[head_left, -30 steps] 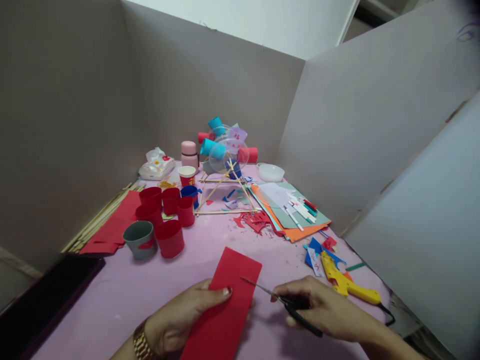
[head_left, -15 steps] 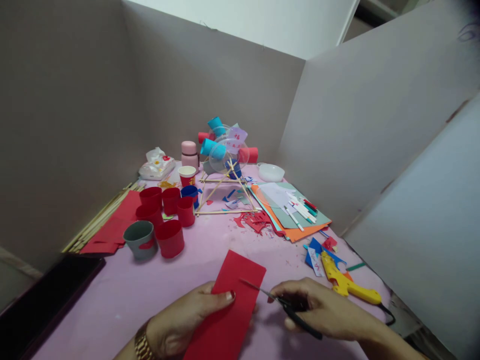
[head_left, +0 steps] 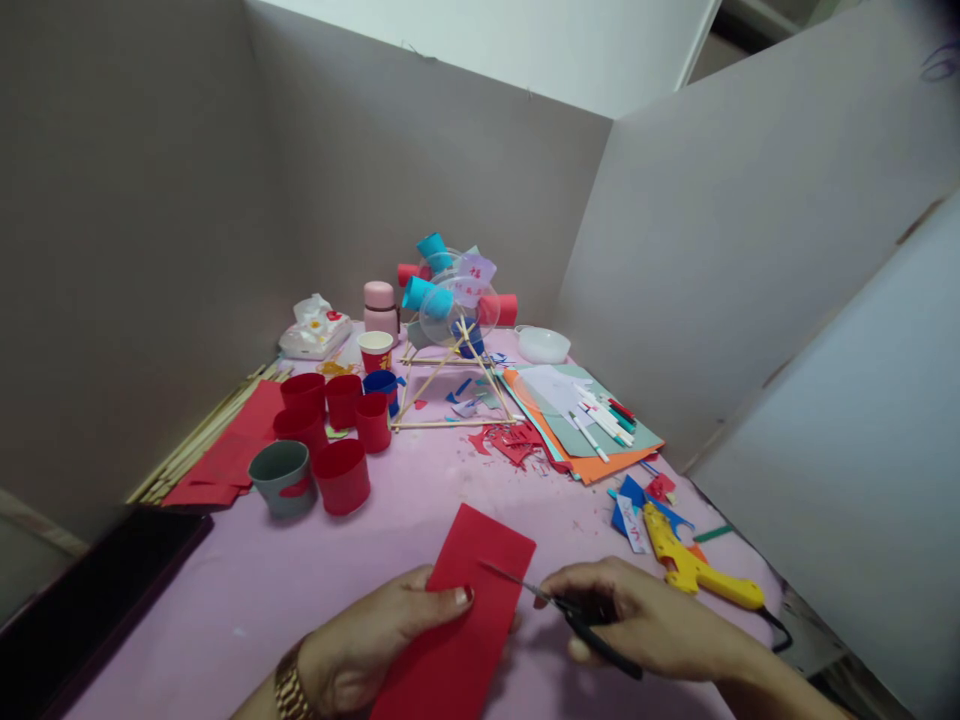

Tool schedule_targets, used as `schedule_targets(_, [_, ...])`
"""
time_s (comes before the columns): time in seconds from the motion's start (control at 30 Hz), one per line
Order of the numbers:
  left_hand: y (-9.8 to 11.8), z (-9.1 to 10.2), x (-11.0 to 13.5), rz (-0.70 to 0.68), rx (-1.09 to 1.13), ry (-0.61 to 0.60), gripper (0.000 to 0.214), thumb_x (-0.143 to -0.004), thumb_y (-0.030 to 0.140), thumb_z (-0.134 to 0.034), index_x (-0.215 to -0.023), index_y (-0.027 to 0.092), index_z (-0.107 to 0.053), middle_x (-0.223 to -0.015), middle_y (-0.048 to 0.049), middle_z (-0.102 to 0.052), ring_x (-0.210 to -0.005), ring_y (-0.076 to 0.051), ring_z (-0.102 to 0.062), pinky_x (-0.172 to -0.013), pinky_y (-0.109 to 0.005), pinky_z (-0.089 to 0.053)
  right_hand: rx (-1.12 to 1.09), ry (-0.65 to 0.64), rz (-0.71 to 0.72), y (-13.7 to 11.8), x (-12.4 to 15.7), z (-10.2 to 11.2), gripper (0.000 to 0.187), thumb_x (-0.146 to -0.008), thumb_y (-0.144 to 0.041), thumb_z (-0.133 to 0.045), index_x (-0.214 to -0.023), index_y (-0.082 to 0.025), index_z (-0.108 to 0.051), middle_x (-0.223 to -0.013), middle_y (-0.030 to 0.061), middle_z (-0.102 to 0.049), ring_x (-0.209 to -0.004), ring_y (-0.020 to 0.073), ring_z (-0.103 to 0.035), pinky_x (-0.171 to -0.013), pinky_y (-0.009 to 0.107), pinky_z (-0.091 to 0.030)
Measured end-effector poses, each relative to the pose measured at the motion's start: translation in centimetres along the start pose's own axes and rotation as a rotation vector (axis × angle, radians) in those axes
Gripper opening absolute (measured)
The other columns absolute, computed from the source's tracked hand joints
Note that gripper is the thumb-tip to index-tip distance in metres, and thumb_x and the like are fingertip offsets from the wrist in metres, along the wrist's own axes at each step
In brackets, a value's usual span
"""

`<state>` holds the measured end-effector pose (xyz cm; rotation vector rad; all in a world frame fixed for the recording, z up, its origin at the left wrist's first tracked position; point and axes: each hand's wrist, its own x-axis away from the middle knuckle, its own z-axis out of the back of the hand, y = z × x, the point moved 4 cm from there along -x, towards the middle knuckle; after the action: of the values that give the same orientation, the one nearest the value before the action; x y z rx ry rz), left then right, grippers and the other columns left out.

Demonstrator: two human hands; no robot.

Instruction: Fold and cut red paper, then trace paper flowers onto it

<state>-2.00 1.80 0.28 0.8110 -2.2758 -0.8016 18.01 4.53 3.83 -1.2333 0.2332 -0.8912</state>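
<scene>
My left hand (head_left: 375, 640) pinches a long red paper strip (head_left: 469, 600) over the pink table top (head_left: 247, 590), thumb on top near the strip's middle. My right hand (head_left: 645, 625) is closed round the black handles of small scissors (head_left: 559, 605). Their thin blades point left and meet the strip's right edge. A gold watch band sits on my left wrist.
Red paper cups (head_left: 341, 475) and a grey cup (head_left: 281, 478) stand at the left. Behind them stands a stick frame with a clear disc and coloured cups (head_left: 450, 300). Coloured sheets with pens (head_left: 592, 420) lie right, a yellow glue gun (head_left: 694, 570) nearer. Cardboard walls enclose the table.
The red strip has slid a little to the right and forward in my left hand, so the scissor blades now reach its edge. My right hand stays almost still.
</scene>
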Motion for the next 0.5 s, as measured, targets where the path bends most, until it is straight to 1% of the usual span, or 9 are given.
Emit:
schedule_targets(0.1, [-0.2,-0.22,-0.1,0.022,-0.027,0.001,0.035,-0.077,0.031,-0.067,-0.106,0.01,-0.066,-0.093,-0.0157,-0.071,-0.08,-0.023,-0.067,-0.073,-0.033,-0.048,-0.036,-0.026,0.013,0.17,-0.25,-0.28,0.03,-0.072,-0.025,-0.068,-0.102,-0.02,-0.068,-0.074,-0.002,-0.057,-0.064,0.0111,-0.047,-0.056,0.02,-0.04])
schedule_targets(0.17, [-0.24,-0.28,-0.14,0.023,-0.032,0.009,0.037,-0.076,0.032,-0.068,-0.107,0.011,-0.066,-0.093,-0.0152,-0.071,-0.082,-0.024,-0.067,-0.075,-0.033,-0.048,-0.068,-0.028,0.019,0.33,-0.4,-0.43,0.028,-0.073,-0.023,-0.067,-0.1,-0.019,-0.069,-0.073,-0.0024,-0.057,-0.062,0.0104,-0.046,-0.054,0.019,-0.039])
schedule_targets(0.33, [-0.2,-0.32,-0.07,0.01,-0.007,-0.013,0.033,-0.079,0.031,-0.066,-0.105,0.011,-0.066,-0.096,-0.016,-0.071,-0.085,-0.024,-0.067,-0.079,-0.035,-0.047,-0.153,-0.031,0.067,0.38,-0.5,-0.7,0.025,-0.074,-0.025,-0.067,-0.098,-0.018,-0.07,-0.069,-0.0036,-0.054,-0.057,0.0082,-0.04,-0.05,0.018,-0.034])
schedule_targets(0.4, [-0.21,-0.3,-0.05,0.007,0.002,-0.022,0.033,-0.08,0.029,-0.065,-0.106,0.01,-0.066,-0.097,-0.0167,-0.07,-0.086,-0.025,-0.066,-0.08,-0.037,-0.047,-0.14,-0.029,0.069,0.48,-0.47,-0.72,0.027,-0.075,-0.024,-0.067,-0.101,-0.018,-0.069,-0.067,-0.0044,-0.052,-0.055,0.0075,-0.038,-0.049,0.018,-0.032])
schedule_targets(0.5, [-0.29,-0.33,-0.1,0.011,0.0,-0.029,0.035,-0.079,0.029,-0.065,-0.108,0.01,-0.065,-0.099,-0.0173,-0.07,-0.088,-0.025,-0.066,-0.08,-0.037,-0.047,-0.116,-0.009,0.047,0.88,-0.51,-0.65,0.03,-0.074,-0.026,-0.068,-0.103,-0.019,-0.069,-0.07,-0.0033,-0.055,-0.057,0.0085,-0.041,-0.05,0.018,-0.034])
